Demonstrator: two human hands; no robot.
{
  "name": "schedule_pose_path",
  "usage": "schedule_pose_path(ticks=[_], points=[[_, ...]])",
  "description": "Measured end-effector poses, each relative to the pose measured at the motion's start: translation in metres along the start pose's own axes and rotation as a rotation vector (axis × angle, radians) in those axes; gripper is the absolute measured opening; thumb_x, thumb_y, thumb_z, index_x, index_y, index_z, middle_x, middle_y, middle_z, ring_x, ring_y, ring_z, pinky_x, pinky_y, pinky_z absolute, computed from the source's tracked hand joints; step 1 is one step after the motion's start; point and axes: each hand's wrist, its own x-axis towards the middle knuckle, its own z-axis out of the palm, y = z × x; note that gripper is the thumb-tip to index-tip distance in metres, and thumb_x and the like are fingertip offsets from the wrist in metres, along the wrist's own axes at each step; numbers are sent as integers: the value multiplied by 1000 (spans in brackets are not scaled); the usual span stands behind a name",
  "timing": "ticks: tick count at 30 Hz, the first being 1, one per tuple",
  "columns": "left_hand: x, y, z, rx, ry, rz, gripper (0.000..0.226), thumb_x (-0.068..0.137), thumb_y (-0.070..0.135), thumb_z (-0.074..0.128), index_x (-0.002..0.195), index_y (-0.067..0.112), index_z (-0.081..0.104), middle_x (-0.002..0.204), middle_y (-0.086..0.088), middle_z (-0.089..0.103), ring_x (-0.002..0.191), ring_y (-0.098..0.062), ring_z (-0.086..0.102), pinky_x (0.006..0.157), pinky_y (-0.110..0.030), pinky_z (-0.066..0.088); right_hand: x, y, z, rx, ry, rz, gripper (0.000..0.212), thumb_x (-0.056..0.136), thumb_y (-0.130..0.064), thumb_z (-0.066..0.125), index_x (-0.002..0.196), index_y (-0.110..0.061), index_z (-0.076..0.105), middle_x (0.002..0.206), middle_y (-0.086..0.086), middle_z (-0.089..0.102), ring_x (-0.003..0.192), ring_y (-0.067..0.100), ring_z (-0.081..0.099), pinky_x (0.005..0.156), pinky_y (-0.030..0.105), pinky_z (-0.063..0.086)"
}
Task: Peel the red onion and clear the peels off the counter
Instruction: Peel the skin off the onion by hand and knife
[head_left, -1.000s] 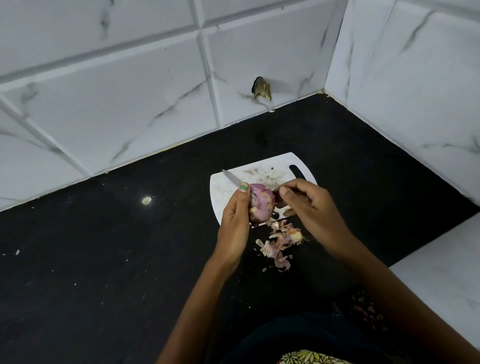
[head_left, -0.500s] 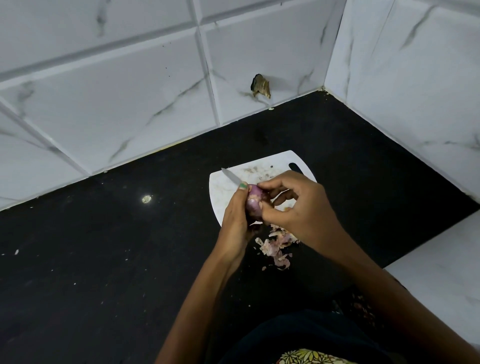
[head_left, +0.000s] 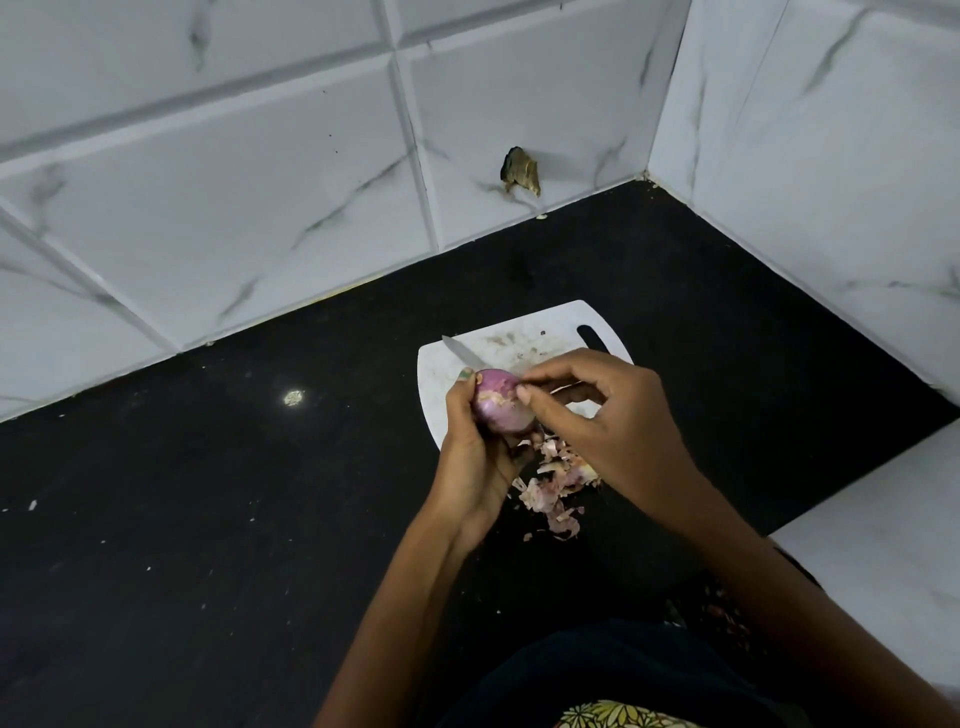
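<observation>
Presently, item one: a small round red onion (head_left: 500, 402), purple-pink, partly skinned, cupped in the curled fingers of the left hand (head_left: 475, 457), thumb raised along its left side. Item two: the right hand (head_left: 605, 421), its thumb and forefinger pinching at the top right of the onion, other fingers loosely bent. Item three: a heap of pale pink papery onion peels (head_left: 556, 486), lying directly beneath both hands, partly on the black stone counter (head_left: 208, 493) and touching the near edge of the board. Item four: a white plastic chopping board (head_left: 524, 338) with slotted handle, flat on the counter just beyond the hands. Item five: a slim steel knife blade (head_left: 462, 352), lying on the board beyond the left thumb, its handle hidden behind the hands. Item six: white marbled wall tiles (head_left: 260, 171), well beyond the hands.
</observation>
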Motion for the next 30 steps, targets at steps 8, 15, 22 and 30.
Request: schedule_pose_path(ticks=[8,15,22,30], points=[[-3,-2,1,67,42,49,63,99,48,23,124,1,56,121,-18,65,114,-25,60,102,-41,44,2,-9,1,-13,-56,72,27,67,-20,84,88,-11,69,81,-5,70,75,5,65,66,13,51],[0,-5,-1,87,17,88,48,101,40,22,89,11,58,72,3,65,72,-5,61,68,-23,51,1,-6,6,-135,-38,-32,23,65,-17,83,81,-7,69,76,2,69,71,9,63,62,20,52],[-2,-6,-1,17,-27,46,53,98,46,24,94,8,61,89,-6,69,85,-12,64,79,-29,50,-1,4,9,-296,17,-205,10,71,-11,71,74,-4,66,71,3,65,62,12,60,58,26,50],[-5,3,3,-200,-41,-29,47,78,56,42,77,16,66,73,-5,60,57,-11,49,53,-22,36,1,0,3,-11,98,30,11,93,-12,58,91,-8,68,76,-1,68,73,9,64,61,13,48]])
